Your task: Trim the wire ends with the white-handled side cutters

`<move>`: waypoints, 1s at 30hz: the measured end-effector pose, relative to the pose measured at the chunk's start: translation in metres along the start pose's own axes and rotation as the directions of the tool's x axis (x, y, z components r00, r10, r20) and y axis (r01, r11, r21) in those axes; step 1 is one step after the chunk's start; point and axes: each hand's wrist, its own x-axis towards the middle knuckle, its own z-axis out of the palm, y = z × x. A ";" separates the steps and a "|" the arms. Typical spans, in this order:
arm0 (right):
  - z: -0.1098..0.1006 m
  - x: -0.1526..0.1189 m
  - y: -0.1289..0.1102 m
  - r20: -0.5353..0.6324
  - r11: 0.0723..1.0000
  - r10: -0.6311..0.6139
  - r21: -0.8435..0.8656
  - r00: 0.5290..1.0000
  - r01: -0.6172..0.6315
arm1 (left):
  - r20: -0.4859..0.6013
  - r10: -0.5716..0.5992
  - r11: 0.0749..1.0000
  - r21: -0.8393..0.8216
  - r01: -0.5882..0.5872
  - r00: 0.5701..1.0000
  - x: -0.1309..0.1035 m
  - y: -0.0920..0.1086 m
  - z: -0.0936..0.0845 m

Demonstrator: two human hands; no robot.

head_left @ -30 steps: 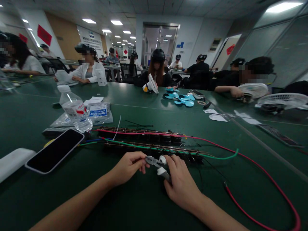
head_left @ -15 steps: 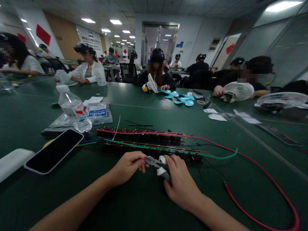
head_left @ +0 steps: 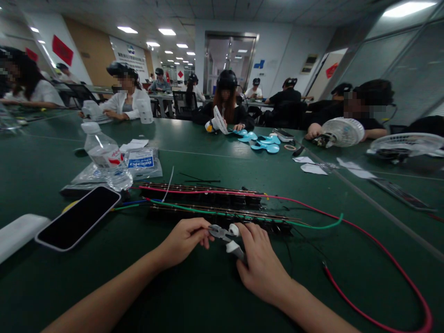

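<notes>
Green and dull, the tabletop (head_left: 260, 162) bears two long black strips (head_left: 239, 200) lying side by side, with a red wire (head_left: 429, 315) along the far one that loops round on the right, a green wire (head_left: 324, 227) along the near one, and a phone (head_left: 79, 219) near their left ends. Just this side of the strips, the right hand (head_left: 262, 259) is wrapped about the spread handles of the pliers (head_left: 218, 231); the left hand (head_left: 183, 243) has thumb and fingers drawn narrow at their nose, though it is too dim to tell whether they grip it
</notes>
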 end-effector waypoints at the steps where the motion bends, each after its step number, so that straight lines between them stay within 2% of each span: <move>1: 0.000 0.000 0.000 -0.001 1.000 0.001 -0.001 1.000 -0.001 | -0.001 -0.002 1.000 -0.001 0.002 1.000 0.000 0.000 0.000; 10: 0.001 -0.001 -0.001 -0.005 1.000 0.014 -0.010 1.000 -0.014 | -0.008 -0.026 1.000 -0.002 0.026 1.000 0.000 0.007 0.001; 20: 0.002 -0.001 0.001 0.015 0.998 0.003 -0.071 1.000 -0.002 | -0.004 -0.015 1.000 -0.005 0.015 1.000 0.001 0.004 0.001; 30: 0.006 -0.002 0.007 0.004 0.998 0.009 -0.055 1.000 -0.009 | 0.007 -0.032 0.999 0.004 0.032 0.999 0.001 0.007 0.001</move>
